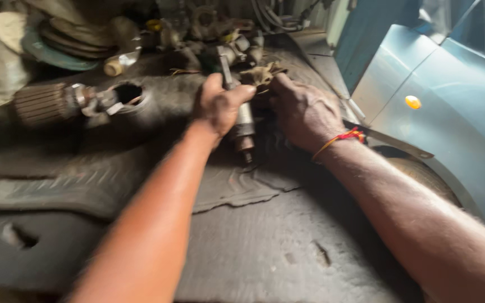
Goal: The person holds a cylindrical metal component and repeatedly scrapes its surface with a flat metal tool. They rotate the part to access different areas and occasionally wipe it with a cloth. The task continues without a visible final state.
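Item: metal shaft part (pixel 245 124), cylindrical, grimy grey with a rust-brown lower tip. It stands nearly upright, tilted slightly, above a dark rubber mat (pixel 141 185). Its lower end sticks out below the left hand; its thinner upper stem rises past the thumb toward the clutter behind.

Left hand (pixel 220 106): wrapped round the middle of the shaft part from its left side, thumb laid across the front, fingers curled behind. The grasp is narrow and firm on the part.

Right hand (pixel 304 112): just beside the shaft part on its right, fingers bent toward its upper portion and pinched on a dirty tan rag (pixel 262 76) that is bunched against the stem. Whether the fingers also touch the metal is hidden. A red and orange thread band (pixel 346 137) circles the wrist.

Surroundings: a ribbed cylindrical part (pixel 43 104) with a silvery end lies well to the left on the same dark surface, near a round hole (pixel 128 92) in the rubber. Worn discs (pixel 71 39) and mixed greasy metal pieces are piled along the back. A flat metal strip (pixel 391 140) runs behind the right wrist. A blue-grey vehicle body panel (pixel 450 95) with a small amber side lamp (pixel 413 102) fills the right edge. The picture is motion-blurred; fine detail is unclear.
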